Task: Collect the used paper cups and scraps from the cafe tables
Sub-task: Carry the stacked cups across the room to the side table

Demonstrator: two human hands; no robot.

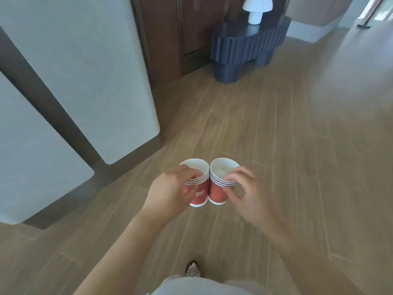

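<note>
I carry two stacks of red paper cups with white rims over a wooden floor. My left hand (170,191) grips the left cup stack (198,194), fingers curled over its rim. My right hand (246,195) holds the right cup stack (217,192), thumb and fingers pinching its rim and side. Crumpled white scraps (220,172) lie inside the top right cup. The two stacks touch side by side at about waist height.
White curved panels with dark gaps (85,86) stand on the left. A dark blue ribbed side table (246,47) with a white mushroom lamp (256,9) stands ahead by a brown wall. Wooden floor (297,135) stretches to the right. My sandalled foot (192,269) shows below.
</note>
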